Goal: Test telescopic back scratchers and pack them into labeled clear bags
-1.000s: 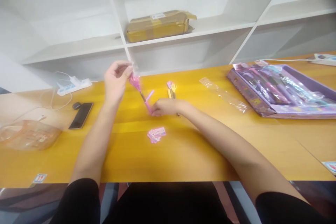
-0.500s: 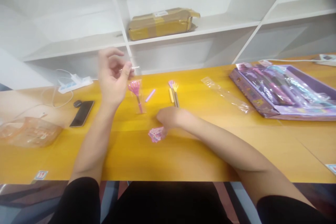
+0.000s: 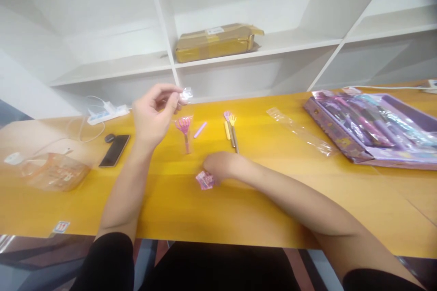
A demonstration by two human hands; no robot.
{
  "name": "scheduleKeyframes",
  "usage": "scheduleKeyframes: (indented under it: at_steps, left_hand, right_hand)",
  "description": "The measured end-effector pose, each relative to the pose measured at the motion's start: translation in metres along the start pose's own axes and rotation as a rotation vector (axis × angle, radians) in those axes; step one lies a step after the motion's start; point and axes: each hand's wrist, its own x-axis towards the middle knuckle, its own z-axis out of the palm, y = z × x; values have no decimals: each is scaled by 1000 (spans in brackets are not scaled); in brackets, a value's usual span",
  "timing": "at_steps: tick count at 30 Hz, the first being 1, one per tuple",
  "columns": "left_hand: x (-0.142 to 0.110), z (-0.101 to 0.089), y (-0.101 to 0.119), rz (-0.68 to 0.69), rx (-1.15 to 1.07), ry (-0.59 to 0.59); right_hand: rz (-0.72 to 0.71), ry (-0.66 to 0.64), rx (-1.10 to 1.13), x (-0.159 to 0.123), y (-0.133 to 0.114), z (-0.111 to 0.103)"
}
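My left hand (image 3: 153,116) is raised above the yellow table (image 3: 239,200), its thumb and fingers pinched on the top of a clear plastic sleeve (image 3: 185,95). A pink hand-shaped stick (image 3: 185,131) hangs inside that sleeve just below the fingers. My right hand (image 3: 221,167) rests on the table with its fingers curled over a small stack of pink cards (image 3: 204,180). A lilac stick (image 3: 200,129) lies beside the pink one, and two more hand-shaped sticks (image 3: 231,128) lie just beyond my right hand.
An empty clear sleeve (image 3: 300,132) and a purple box of packed toys (image 3: 372,127) lie to the right. A phone (image 3: 115,150), a power strip (image 3: 105,113) and a clear orange bag (image 3: 51,172) are at the left. White shelves behind hold a brown parcel (image 3: 216,42).
My right hand let go of the pink stick's lower end and came back toward me onto the pink cards. My left hand stayed raised, pinching the sleeve top.
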Motion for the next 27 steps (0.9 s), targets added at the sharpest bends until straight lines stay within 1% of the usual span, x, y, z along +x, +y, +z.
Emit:
scheduleKeyframes:
  at_steps: [2, 4, 7, 10, 11, 13, 14, 16, 18, 21, 24, 27]
  left_hand:
    - [-2, 0, 6, -8, -2, -9]
    - [-4, 1, 11, -16, -9, -19]
    - [-8, 3, 19, -45, -9, -39]
    - [-12, 4, 29, -95, -16, -79]
    - [-13, 4, 32, -109, -29, -97]
    - [-15, 4, 37, -124, -68, -142]
    - [-16, 4, 39, -128, -89, -168]
    - [-18, 5, 41, -140, -125, -213]
    - [-19, 6, 43, -158, -148, -239]
    - [-20, 8, 46, -181, -180, -256]
    - [-20, 8, 46, -198, -212, -269]
    - [-19, 6, 45, -217, -228, -278]
  right_hand:
    - [-18, 32, 30, -14, 6, -4]
    - [-42, 153, 129, -35, 17, -8]
    - [-139, 478, 345, -76, 33, -11]
    - [-298, 852, 500, -108, 43, -10]
    - [-357, 981, 555, -113, 44, -9]
    - [-458, 1211, 664, -114, 42, -7]
    - [-489, 1305, 705, -111, 41, -6]
    - [-504, 1455, 733, -101, 37, -6]
    - [-477, 1560, 704, -92, 33, -7]
    - [-421, 1648, 619, -85, 32, -8]
    - [-381, 1690, 505, -84, 34, -7]
    - [-318, 1682, 356, -86, 36, -7]
